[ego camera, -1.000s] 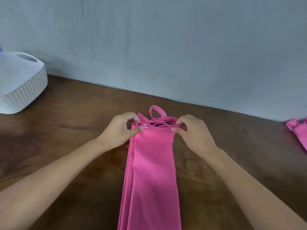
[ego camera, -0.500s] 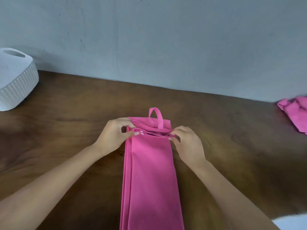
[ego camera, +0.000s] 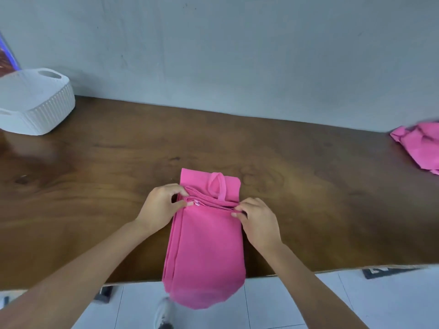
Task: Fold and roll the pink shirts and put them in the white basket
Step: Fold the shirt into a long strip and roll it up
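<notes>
One white basket (ego camera: 35,103) with a ribbed wall and a handle cut-out stands on the far left of the brown wooden table (ego camera: 95,176), close to the grey wall (ego camera: 237,55); no readable brand or label shows on it, and the dark marks on the floor (ego camera: 356,305) below the table edge are too blurred to read; the left hand (ego camera: 161,206) reaches in from the lower left, forearm angled up toward the centre, its grip closed by thumb and curled fingers on the left end of the turned-over top edge of one folded pink shirt (ego camera: 206,243); this shirt lies as a long narrow strip in the middle of the table, a strap loop at its far end and its near end hanging over the table edge; the right hand (ego camera: 257,222) comes in from the lower right, its grip pinching the right end of the same turned-over edge; one second pink shirt (ego camera: 418,146), crumpled, lies at the far right of the table, well apart from the hands; count: two hands, two pink shirts, one basket.
</notes>
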`<state>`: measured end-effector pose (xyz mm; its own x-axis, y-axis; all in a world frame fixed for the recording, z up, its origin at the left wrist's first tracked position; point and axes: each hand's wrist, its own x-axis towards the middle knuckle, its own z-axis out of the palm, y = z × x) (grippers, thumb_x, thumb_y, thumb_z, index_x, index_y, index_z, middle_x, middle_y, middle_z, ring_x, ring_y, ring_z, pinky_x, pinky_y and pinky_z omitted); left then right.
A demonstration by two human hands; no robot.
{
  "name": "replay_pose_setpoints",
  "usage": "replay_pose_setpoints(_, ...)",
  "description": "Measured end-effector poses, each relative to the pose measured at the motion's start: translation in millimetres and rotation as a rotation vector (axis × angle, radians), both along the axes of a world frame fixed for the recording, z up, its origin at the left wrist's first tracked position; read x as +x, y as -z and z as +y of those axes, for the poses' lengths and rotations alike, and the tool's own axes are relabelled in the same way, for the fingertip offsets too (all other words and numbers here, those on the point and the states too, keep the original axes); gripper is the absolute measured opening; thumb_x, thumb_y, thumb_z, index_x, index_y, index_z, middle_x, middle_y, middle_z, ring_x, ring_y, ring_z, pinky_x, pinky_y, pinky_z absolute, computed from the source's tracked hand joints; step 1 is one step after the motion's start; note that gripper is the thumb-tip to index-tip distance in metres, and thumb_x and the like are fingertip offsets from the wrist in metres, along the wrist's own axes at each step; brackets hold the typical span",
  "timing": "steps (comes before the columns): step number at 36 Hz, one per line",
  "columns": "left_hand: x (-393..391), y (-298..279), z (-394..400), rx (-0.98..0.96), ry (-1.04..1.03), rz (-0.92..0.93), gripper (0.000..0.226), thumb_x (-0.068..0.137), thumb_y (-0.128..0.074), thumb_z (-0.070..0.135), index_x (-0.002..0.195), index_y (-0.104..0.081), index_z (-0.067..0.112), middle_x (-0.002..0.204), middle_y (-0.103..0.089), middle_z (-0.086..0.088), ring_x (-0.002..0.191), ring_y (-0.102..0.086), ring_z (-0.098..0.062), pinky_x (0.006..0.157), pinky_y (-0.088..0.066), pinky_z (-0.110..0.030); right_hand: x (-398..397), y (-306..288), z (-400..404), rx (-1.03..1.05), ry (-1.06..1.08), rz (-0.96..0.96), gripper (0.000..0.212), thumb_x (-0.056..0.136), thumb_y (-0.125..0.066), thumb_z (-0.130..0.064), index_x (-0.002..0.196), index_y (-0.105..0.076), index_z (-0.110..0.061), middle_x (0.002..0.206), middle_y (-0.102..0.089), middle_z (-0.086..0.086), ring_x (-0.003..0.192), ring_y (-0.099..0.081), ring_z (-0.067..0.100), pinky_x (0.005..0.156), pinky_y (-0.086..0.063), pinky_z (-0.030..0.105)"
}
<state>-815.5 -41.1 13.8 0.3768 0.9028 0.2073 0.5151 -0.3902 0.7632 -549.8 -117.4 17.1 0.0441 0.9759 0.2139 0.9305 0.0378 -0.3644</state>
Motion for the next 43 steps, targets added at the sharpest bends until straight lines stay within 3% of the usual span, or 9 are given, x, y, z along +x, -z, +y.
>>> replay_pose_setpoints(7, 11.0, 3.4, -72.7, 0.004, -0.005, 0.030, 0.011, 0.080, -0.083, 0.033, 0.080, -0.073, 0.028, 0.083, -0.069, 0.014, 0.080, -0.064, -0.012, 0.074, -0.053, -0.037, 11.7, 7.4, -74.3, 0.040, 0.001, 0.014, 0.007, 0.081, -0.080, -0.021, 0.079, -0.073, -0.019, 0.084, -0.066, -0.012, 0.080, -0.059, 0.016, 0.061, -0.047, 0.027)
replay_pose_setpoints(13, 24.6, 1.2, -137.5, -0.040, -0.029, 0.004, 0.016, 0.080, -0.085, 0.023, 0.075, -0.071, 0.029, 0.083, -0.067, 0.017, 0.077, -0.062, -0.010, 0.065, -0.054, -0.031, 23.5, 11.9, -135.5, 0.097, -0.007, 0.012, 0.011, 0.079, -0.082, -0.016, 0.076, -0.072, -0.018, 0.080, -0.064, -0.011, 0.076, -0.056, 0.013, 0.062, -0.037, 0.022)
replay_pose_setpoints(19, 37.3, -2.9, -190.2, -0.099, -0.013, -0.008, 0.016, 0.079, -0.086, 0.025, 0.071, -0.072, 0.029, 0.078, -0.069, 0.015, 0.075, -0.061, -0.013, 0.071, -0.049, -0.034, 38.8, 7.2, -194.4, 0.202, -0.095, -0.087, 0.016, 0.079, -0.082, -0.014, 0.071, -0.068, -0.016, 0.077, -0.063, -0.008, 0.072, -0.053, 0.019, 0.063, -0.045, 0.030)
replay_pose_setpoints(23, 45.2, -11.8, -221.9, -0.135, 0.000, -0.026, 0.014, 0.080, -0.086, 0.026, 0.071, -0.074, 0.026, 0.078, -0.072, 0.011, 0.086, -0.066, -0.015, 0.077, -0.047, -0.019, 50.5, 1.7, -228.1, 0.227, -0.141, -0.090, 0.015, 0.076, -0.086, -0.012, 0.076, -0.071, -0.015, 0.081, -0.058, -0.006, 0.079, -0.050, 0.016, 0.063, -0.050, 0.034)
replay_pose_setpoints(29, 51.0, -30.8, -243.2, -0.084, -0.001, -0.014, 0.014, 0.082, -0.084, 0.025, 0.072, -0.075, 0.023, 0.080, -0.073, 0.010, 0.086, -0.067, -0.010, 0.078, -0.045, -0.017, 65.9, -20.9, -249.3, 0.288, -0.224, -0.199, 0.012, 0.086, -0.068, -0.022, 0.076, -0.070, -0.015, 0.081, -0.055, -0.005, 0.078, -0.043, 0.015, 0.065, -0.042, 0.027)
replay_pose_setpoints(32, 55.2, -38.1, -252.0, -0.039, -0.006, 0.048, 0.016, 0.083, -0.083, 0.022, 0.072, -0.074, 0.017, 0.078, -0.071, 0.015, 0.086, -0.064, -0.007, 0.073, -0.041, -0.012, 75.1, -35.2, -246.9, 0.291, -0.281, -0.288, 0.015, 0.090, -0.064, -0.021, 0.077, -0.071, -0.017, 0.079, -0.054, -0.005, 0.076, -0.039, 0.015, 0.063, -0.045, 0.030)
replay_pose_setpoints(36, 61.6, -46.3, -255.1, 0.006, -0.060, 0.010, 0.018, 0.085, -0.082, 0.022, 0.071, -0.071, 0.017, 0.073, -0.070, 0.011, 0.080, -0.066, -0.010, 0.074, -0.048, -0.019, 77.7, -54.1, -246.4, 0.266, -0.300, -0.269, 0.010, 0.090, -0.072, -0.014, 0.080, -0.071, -0.013, 0.081, -0.056, -0.002, 0.074, -0.043, 0.017, 0.064, -0.047, 0.032)
replay_pose_setpoints(43, 71.7, -65.3, -261.8, -0.007, -0.056, -0.087, 0.015, 0.087, -0.080, 0.019, 0.075, -0.071, 0.016, 0.073, -0.071, 0.016, 0.073, -0.067, -0.004, 0.065, -0.044, -0.011, 73.9, -83.6, -245.4, 0.073, -0.159, -0.115, 0.023, 0.103, -0.053, -0.026, 0.095, -0.072, -0.016, 0.093, -0.055, -0.005, 0.092, -0.046, 0.017, 0.082, -0.041, 0.031)
